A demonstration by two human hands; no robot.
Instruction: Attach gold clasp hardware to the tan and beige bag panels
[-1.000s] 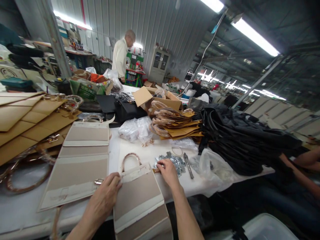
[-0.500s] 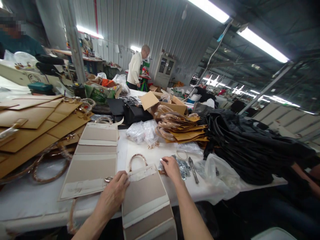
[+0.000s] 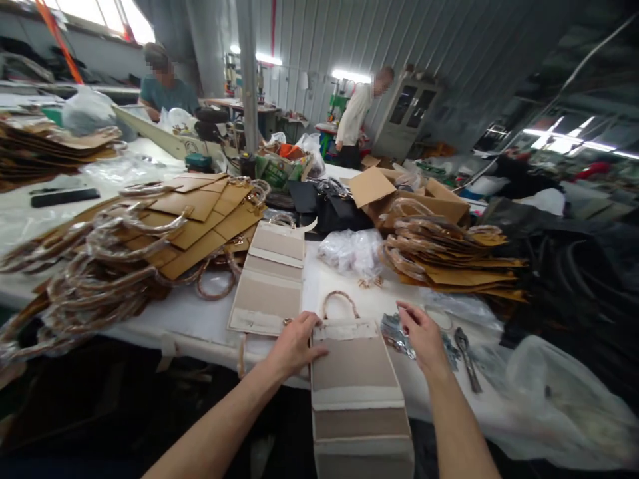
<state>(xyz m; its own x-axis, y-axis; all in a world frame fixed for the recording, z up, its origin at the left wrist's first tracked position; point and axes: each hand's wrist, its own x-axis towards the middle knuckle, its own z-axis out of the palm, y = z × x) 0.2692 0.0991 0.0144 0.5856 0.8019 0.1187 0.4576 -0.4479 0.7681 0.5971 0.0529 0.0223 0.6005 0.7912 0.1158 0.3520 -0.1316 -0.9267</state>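
Observation:
A beige-and-cream bag panel (image 3: 357,379) with a curved cane handle (image 3: 339,303) lies on the white table and runs off its front edge. My left hand (image 3: 294,346) rests on the panel's upper left edge, flat and not gripping. My right hand (image 3: 424,339) is raised just beyond the panel's right edge, fingers apart, above a heap of small metal fittings (image 3: 394,336). Nothing shows in it. A second panel (image 3: 269,279) lies to the left, and steel pliers (image 3: 466,359) lie right of the fittings.
Kraft card pieces with plastic-wrapped handles (image 3: 130,253) pile up on the left, and a similar stack (image 3: 449,266) stands ahead right. Beyond are an open cardboard box (image 3: 399,199) and black bags (image 3: 574,266). A clear plastic bag (image 3: 564,399) hangs over the right edge. Two co-workers (image 3: 164,86) (image 3: 359,116) stand further back.
The view has swung left, bringing wrapped handles and a co-worker into sight. My right hand has lifted off the metal fittings, and my left hand stays at the panel's edge.

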